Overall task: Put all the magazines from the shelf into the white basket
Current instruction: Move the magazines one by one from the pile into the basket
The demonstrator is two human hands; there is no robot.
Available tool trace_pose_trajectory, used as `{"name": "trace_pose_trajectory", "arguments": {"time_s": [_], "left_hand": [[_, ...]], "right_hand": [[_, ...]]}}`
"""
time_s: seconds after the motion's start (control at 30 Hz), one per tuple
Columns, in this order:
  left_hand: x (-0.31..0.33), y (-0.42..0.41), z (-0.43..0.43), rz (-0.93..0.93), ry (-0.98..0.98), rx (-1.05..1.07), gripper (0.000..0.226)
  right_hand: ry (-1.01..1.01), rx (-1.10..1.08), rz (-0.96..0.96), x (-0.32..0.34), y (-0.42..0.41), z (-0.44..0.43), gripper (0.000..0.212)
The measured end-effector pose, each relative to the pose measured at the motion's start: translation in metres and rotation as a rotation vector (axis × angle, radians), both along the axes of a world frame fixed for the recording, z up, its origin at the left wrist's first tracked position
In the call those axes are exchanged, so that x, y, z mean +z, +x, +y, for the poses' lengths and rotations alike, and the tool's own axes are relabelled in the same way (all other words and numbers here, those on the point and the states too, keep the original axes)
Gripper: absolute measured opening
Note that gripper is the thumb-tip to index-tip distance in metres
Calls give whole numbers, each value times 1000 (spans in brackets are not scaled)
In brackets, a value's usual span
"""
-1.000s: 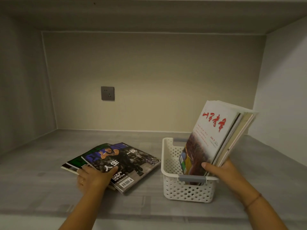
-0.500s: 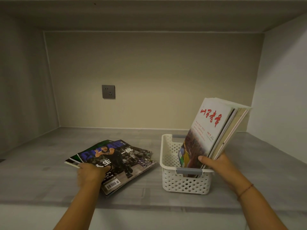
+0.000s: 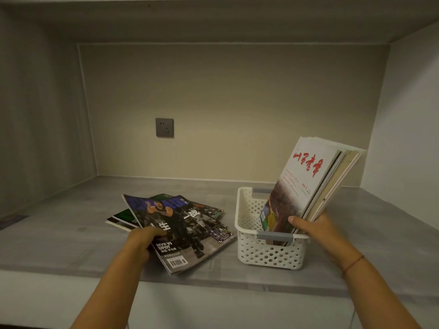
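A white perforated basket (image 3: 249,254) with grey handles stands on the grey shelf, right of centre. Several magazines (image 3: 308,181) stand tilted to the right inside it, the front one white with red characters. My right hand (image 3: 316,230) grips this bunch at its lower right edge, thumb on the front cover. Left of the basket lies a small pile; its top basketball magazine (image 3: 187,229) is lifted at the left edge, where my left hand (image 3: 142,241) pinches it. A green-covered magazine (image 3: 123,218) lies flat underneath.
The grey shelf (image 3: 71,233) is an alcove with side walls close on the left and right and a ceiling above. A grey wall socket (image 3: 164,127) sits on the back wall. The shelf's front edge runs just below the basket.
My left hand has taken hold of the basketball magazine and raised its left edge off the pile, turning it. The view moved back slightly. My right hand keeps holding the upright magazines.
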State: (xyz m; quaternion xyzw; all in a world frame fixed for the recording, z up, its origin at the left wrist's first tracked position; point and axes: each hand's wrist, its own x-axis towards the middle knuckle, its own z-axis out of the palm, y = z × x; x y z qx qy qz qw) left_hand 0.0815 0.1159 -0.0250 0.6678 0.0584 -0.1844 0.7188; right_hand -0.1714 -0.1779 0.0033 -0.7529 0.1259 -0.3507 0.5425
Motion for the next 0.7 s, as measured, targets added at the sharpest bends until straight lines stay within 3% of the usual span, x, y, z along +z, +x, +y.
{"name": "trace_pose_trajectory", "arguments": {"time_s": [0.13,0.27,0.37,0.7], "left_hand": [[-2,8,1,-52,16,75,39],[-4,9,-2,-301,321,96,31],[-1,4,-6,-473,419,111,24],[60,-51,-50,-894,62,300,12]], "right_hand": [[-9,14,7,2,-1,2,65],[-3,-11,6,1,0,1,68],[-2,-8,18,0,1,0,71],[16,-13,41,-1,0,0,73]]}}
